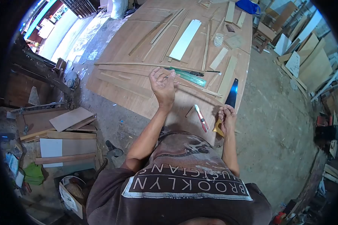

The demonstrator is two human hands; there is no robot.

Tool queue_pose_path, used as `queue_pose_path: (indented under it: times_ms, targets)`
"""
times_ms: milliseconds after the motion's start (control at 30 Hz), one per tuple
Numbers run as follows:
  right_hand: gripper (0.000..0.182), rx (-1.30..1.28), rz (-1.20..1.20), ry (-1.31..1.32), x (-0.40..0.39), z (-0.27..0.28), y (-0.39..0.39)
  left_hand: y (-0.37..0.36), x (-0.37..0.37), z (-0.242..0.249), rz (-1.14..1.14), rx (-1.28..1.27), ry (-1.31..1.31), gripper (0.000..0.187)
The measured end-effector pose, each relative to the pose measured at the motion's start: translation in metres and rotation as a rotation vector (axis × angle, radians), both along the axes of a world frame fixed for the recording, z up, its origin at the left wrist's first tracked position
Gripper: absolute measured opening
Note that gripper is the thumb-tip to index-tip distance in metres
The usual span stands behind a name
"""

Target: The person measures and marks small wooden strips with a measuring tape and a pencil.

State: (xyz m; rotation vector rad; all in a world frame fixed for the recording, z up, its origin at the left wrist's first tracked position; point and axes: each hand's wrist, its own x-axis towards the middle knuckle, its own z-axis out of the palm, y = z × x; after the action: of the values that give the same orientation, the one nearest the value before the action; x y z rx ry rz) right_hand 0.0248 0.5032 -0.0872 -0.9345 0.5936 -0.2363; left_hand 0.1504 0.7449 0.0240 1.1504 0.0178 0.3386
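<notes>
A thin wooden strip [199,91] runs slantwise between my two hands above the near part of the table. My left hand [163,85] is closed on its left end, thumb and fingers pinching it. The fingers of my right hand [227,114] pinch the other end, near the table's right edge. Below the strip lies a red and white box cutter [201,119]. Beside my right hand is a handsaw [232,95] with a yellow handle, partly hidden by the hand. A translucent green bar [191,77] rests just beyond the strip.
The wooden table [139,22] carries several thin strips, a white board [185,39], a clear jar [218,39] and a blue item [248,6]. Stacked panels [67,148] stand at the left on the floor. Boards [308,63] lean along the right side.
</notes>
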Motion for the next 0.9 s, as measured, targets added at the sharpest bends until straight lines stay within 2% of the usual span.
queue_pose_path:
  times_ms: [233,400,500,633,700,733,800,867,900]
  targets:
    - [0.012,0.018,-0.035,-0.001,0.002,0.003,-0.010,0.007,0.016,-0.025,0.057,0.172,0.105,0.033]
    - [0.015,-0.016,-0.190,-0.015,0.003,0.011,0.002,0.025,0.021,-0.054,-0.027,0.127,0.293,0.027]
    - [0.016,-0.101,-0.126,0.047,0.003,0.008,0.016,0.049,0.018,-0.077,-0.035,-0.027,0.409,0.020]
    - [0.015,-0.183,-0.008,0.126,-0.005,-0.011,0.043,0.104,0.006,-0.128,-0.080,0.025,0.538,0.019]
    - [0.013,-0.196,0.037,0.163,-0.006,-0.012,0.055,0.131,0.001,-0.161,-0.010,0.951,0.196,0.023]
    - [0.012,-0.200,0.102,0.192,-0.007,-0.013,0.062,0.124,-0.001,-0.146,-0.037,0.954,0.202,0.023]
    - [0.008,-0.198,0.174,0.196,-0.004,-0.014,0.071,0.104,-0.010,-0.122,-0.073,1.423,-0.451,0.032]
    - [0.008,-0.242,0.290,0.193,0.002,-0.016,0.085,0.077,-0.020,-0.134,-0.499,1.145,-0.533,0.035]
    - [0.008,-0.240,0.294,0.198,0.005,-0.014,0.091,0.058,-0.027,-0.125,-0.683,1.087,-0.430,0.035]
